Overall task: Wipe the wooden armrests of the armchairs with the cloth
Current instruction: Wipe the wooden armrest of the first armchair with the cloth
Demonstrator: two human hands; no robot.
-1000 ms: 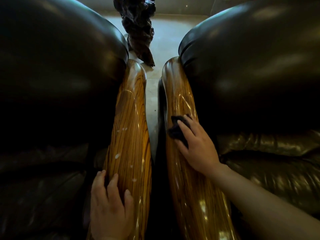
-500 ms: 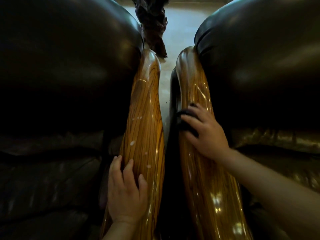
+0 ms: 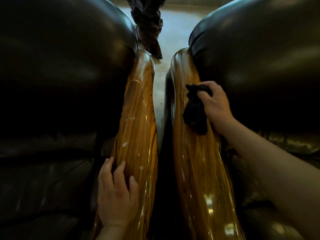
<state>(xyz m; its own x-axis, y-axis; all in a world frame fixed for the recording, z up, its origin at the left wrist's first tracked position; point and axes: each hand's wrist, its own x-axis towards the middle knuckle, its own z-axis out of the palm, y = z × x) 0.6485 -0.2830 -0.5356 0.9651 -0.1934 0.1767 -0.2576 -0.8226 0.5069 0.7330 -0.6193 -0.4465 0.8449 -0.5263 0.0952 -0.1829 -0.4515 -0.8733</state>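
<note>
Two dark leather armchairs fill the view, the left armchair (image 3: 57, 70) and the right armchair (image 3: 263, 54) bulging in from either side with a narrow strip of pale floor (image 3: 174, 32) showing between them. A dark, twisted, glossy object (image 3: 147, 26) stands on that floor near the top of the view; what it is cannot be told

Two glossy striped wooden armrests run side by side down the middle, close but apart. The left armrest (image 3: 138, 122) carries several small whitish specks (image 3: 125, 144) along its upper face. The right armrest (image 3: 199, 167) shines with window-like reflections low down near the viewer

The bare right forearm reaches in from the lower right, and the right hand (image 3: 216, 104) lies on the upper part of the right armrest, beside the leather cushion. Its grip is closed around the upper end of the black cloth (image 3: 194, 110), fingers curled over and pinching the bunched fabric. The rest of the cloth trails out from the grip toward the viewer and lies crumpled on the wood, to the left of and below the hand, touching the armrest's top face

The left hand (image 3: 117, 193) rests flat on the lower, inner side of the left armrest, its grip spread and holding nothing, fingers (image 3: 119, 170) pointing up the wood just short of the nearest specks
</note>
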